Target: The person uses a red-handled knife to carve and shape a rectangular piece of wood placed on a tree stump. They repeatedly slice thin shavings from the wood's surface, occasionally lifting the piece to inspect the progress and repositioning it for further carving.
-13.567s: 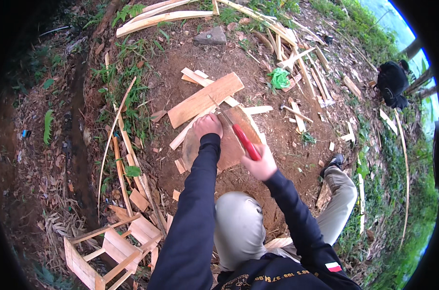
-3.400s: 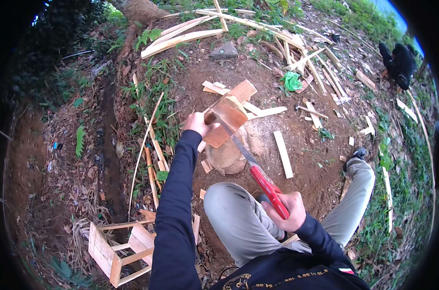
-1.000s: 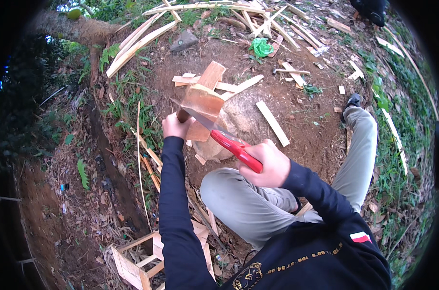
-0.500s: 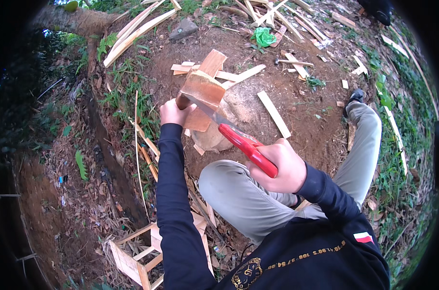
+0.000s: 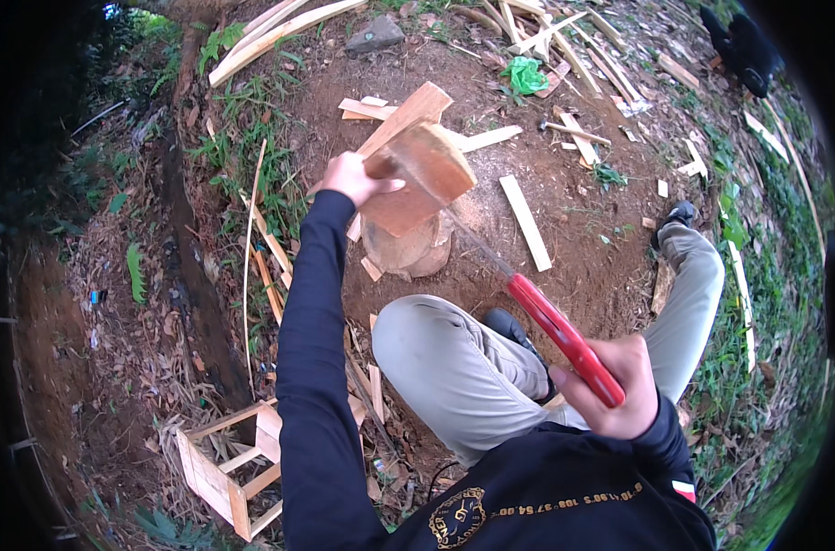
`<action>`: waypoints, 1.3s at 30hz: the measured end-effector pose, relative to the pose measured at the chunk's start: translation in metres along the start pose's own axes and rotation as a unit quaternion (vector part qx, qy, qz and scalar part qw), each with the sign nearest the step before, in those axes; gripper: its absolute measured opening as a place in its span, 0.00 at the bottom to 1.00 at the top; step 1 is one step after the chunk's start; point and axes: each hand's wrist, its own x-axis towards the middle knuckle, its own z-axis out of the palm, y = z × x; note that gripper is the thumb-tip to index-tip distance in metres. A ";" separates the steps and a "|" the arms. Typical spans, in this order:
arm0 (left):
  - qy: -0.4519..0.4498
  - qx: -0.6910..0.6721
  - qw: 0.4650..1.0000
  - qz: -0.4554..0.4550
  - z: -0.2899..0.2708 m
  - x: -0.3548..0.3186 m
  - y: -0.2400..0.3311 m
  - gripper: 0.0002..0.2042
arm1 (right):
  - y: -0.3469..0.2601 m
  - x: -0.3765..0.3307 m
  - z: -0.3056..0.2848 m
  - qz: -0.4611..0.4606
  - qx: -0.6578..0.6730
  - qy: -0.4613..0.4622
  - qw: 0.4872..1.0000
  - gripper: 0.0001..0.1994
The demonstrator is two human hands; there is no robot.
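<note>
My right hand (image 5: 615,386) is wrapped round the red handle of a handsaw (image 5: 564,335). Its thin blade runs up and left to a thick brown wooden block (image 5: 436,163), where the far part of the blade is hard to make out. With my left hand (image 5: 353,179) I grip the wood at its left side, thumb on top. Beneath the block a flat reddish board (image 5: 399,209) sticks out. Another board (image 5: 427,101) reaches away from me behind it. All this wood lies over a round tree stump (image 5: 404,248).
A pale slat (image 5: 525,222) lies right of the stump. Farther off are a hammer (image 5: 578,134), a green plastic bag (image 5: 526,75), a grey stone (image 5: 375,35) and loose sticks. A small wooden frame (image 5: 238,477) stands at lower left. Another person's dark shoe (image 5: 753,55) shows at upper right.
My right hand has drawn the saw back toward me and to the right, so more blade shows. The block appears turned, and my left hand sits slightly higher.
</note>
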 end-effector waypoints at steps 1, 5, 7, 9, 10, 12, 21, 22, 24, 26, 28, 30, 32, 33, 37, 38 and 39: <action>-0.002 -0.022 1.000 0.016 0.006 0.007 0.017 0.28 | 0.001 -0.004 0.007 0.016 0.022 0.031 0.999 0.06; 0.022 -0.034 0.999 -0.017 0.014 0.028 -0.010 0.29 | -0.019 -0.006 0.038 0.050 0.089 0.038 0.994 0.14; -0.010 -0.099 0.995 -0.018 0.007 0.032 -0.013 0.29 | -0.023 -0.014 0.034 0.021 0.078 0.041 0.996 0.12; 0.008 -0.097 0.995 0.035 0.004 0.036 -0.005 0.29 | -0.006 -0.028 0.018 -0.001 0.085 0.076 0.993 0.03; 0.016 -0.090 0.994 0.054 -0.003 0.029 -0.008 0.29 | 0.006 -0.032 0.016 -0.046 0.076 0.102 0.991 0.02; -0.043 -0.209 0.974 0.072 -0.018 0.016 -0.007 0.25 | 0.016 -0.026 0.010 -0.056 0.073 0.135 0.986 0.03; -0.117 -0.240 0.944 0.192 -0.060 -0.065 0.115 0.25 | 0.073 0.147 0.003 -0.184 -0.138 0.359 0.904 0.25; -0.116 -0.219 0.948 0.200 -0.064 -0.072 0.119 0.24 | 0.067 0.151 0.008 -0.163 -0.115 0.359 0.912 0.22; -0.111 -0.182 0.951 0.223 -0.070 -0.081 0.124 0.22 | 0.064 0.159 0.010 -0.140 -0.070 0.359 0.920 0.21; -0.102 -0.176 0.951 0.233 -0.070 -0.084 0.125 0.22 | 0.069 0.164 0.010 -0.120 -0.061 0.349 0.928 0.23; -0.076 -0.165 0.947 0.267 -0.072 -0.083 0.126 0.22 | 0.074 0.171 0.009 -0.112 -0.054 0.345 0.930 0.25; -0.081 -0.154 0.947 0.269 -0.075 -0.085 0.127 0.22 | 0.081 0.177 0.010 -0.115 -0.050 0.342 0.931 0.25; -0.090 -0.181 0.947 0.250 -0.074 -0.089 0.122 0.21 | 0.085 0.177 0.014 -0.077 -0.011 0.322 0.943 0.24; -0.057 -0.129 0.959 0.245 -0.075 -0.093 0.122 0.20 | 0.087 0.178 0.014 -0.058 0.005 0.313 0.948 0.23; 0.148 0.046 0.951 0.267 -0.074 -0.133 0.137 0.12 | 0.090 0.166 0.004 -0.074 0.132 0.212 0.966 0.11; 0.253 0.087 0.914 0.306 -0.067 -0.140 0.130 0.12 | 0.082 0.165 0.009 -0.148 0.194 0.200 0.949 0.18; 0.307 0.117 0.888 0.321 -0.060 -0.139 0.128 0.13 | 0.084 0.167 0.010 -0.179 0.211 0.210 0.938 0.17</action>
